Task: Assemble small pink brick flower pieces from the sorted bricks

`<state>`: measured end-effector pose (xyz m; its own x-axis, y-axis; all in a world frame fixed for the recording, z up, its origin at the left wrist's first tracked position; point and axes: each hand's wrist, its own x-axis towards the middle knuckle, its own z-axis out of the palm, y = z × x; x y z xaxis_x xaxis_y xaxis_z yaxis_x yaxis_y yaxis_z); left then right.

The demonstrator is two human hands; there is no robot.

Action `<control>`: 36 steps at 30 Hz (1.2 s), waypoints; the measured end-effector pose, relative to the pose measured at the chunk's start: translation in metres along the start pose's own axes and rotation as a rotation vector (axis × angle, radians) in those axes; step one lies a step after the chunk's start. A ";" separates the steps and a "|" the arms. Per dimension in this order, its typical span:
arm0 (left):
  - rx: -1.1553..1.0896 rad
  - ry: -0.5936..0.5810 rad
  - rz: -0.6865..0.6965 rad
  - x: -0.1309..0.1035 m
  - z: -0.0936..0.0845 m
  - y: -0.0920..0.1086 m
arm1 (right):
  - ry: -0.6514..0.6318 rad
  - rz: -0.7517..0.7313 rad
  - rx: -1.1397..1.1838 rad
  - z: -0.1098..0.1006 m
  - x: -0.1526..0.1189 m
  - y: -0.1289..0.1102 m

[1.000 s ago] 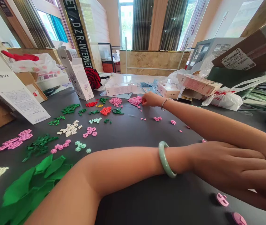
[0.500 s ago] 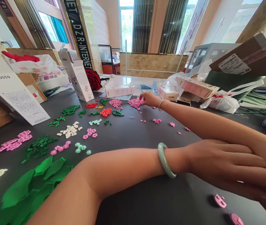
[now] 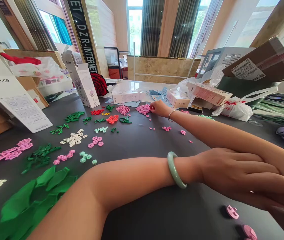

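My right hand [image 3: 159, 108] reaches far across the dark table [image 3: 142, 140], fingertips pinched at the right edge of a pile of small pink pieces [image 3: 143, 109]; a thin bracelet circles its wrist. Whether a piece sits between the fingers cannot be told. My left hand [image 3: 242, 173] lies flat, palm down, at the near right, pressed against my right forearm, with a pale green bangle [image 3: 174, 170] on its wrist. Two pink pieces [image 3: 232, 212] lie just below it. Loose pink pieces [image 3: 167, 128] are scattered along my right arm.
Sorted piles cover the table's left: green leaves [image 3: 32, 196], dark green bits [image 3: 40, 155], white pieces [image 3: 74, 137], red pieces [image 3: 112, 118], another pink pile [image 3: 123, 109]. Boxes [image 3: 208, 93], a white booklet [image 3: 17, 103], a plastic bag [image 3: 234, 106] and a tall carton [image 3: 85, 85] ring the far side.
My right hand shifted slightly at the pink pile, fingers opening over it and then pinching at its edge. The left hand stayed put. The view drifted a little.
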<state>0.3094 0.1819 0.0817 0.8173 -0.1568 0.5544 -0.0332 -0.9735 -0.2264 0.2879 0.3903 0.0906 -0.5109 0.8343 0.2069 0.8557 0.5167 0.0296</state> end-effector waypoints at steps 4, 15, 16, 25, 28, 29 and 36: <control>-0.106 0.073 0.086 -0.001 0.008 0.000 | 0.025 0.009 0.022 0.000 -0.004 0.001; -0.152 -0.080 0.135 0.004 -0.019 0.005 | 0.065 0.026 0.127 -0.017 -0.039 0.026; -0.175 -0.067 0.133 0.004 -0.018 0.004 | 0.067 0.025 0.134 -0.019 -0.043 0.027; -0.462 0.431 -0.647 -0.008 0.004 -0.004 | 0.290 0.152 0.283 -0.063 -0.113 0.048; -0.644 0.714 -0.993 -0.011 0.009 -0.019 | 0.428 0.233 0.332 -0.079 -0.150 0.059; -0.765 0.749 -1.091 -0.011 0.010 -0.025 | 0.462 0.235 0.347 -0.082 -0.162 0.060; -1.216 0.740 -1.308 -0.012 0.006 -0.044 | 0.418 0.126 0.238 -0.086 -0.208 0.048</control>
<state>0.3043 0.2276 0.0802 0.3057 0.9413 0.1429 -0.2844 -0.0529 0.9573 0.4420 0.2250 0.1335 -0.2861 0.7703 0.5699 0.8415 0.4865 -0.2351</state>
